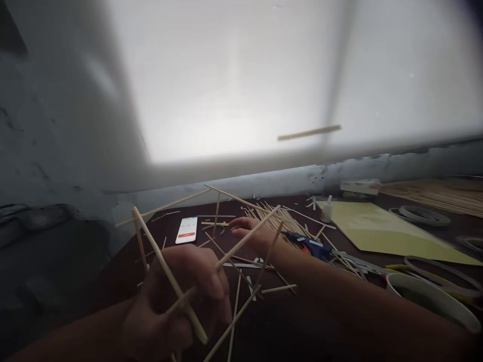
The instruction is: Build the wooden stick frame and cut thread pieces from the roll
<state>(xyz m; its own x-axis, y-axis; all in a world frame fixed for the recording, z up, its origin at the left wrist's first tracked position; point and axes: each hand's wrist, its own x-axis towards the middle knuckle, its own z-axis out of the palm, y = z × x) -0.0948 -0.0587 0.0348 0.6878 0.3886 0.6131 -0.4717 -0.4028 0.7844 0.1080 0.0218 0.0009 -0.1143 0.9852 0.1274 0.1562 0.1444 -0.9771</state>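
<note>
My left hand (181,286) is closed around an open frame of thin wooden sticks (162,261), its fingers gripping near a crossing of two sticks. The frame's corners spread above, left and right of this hand. Farther out, my right hand (252,234) reaches over the dark table behind the frame, fingers stretched out and apart from the frame's sticks as far as I can see. Close by it lie a yellow strip (215,223) and a pile of loose wooden sticks (269,213). A blue glue gun (317,247) rests just beyond my right forearm.
A lit phone (187,230) lies at the table's left. To the right are a small white bottle (327,210), a yellow sheet (366,226), a tape roll (424,215) and a white bowl (471,322). A bright panel (234,100) stands behind the table.
</note>
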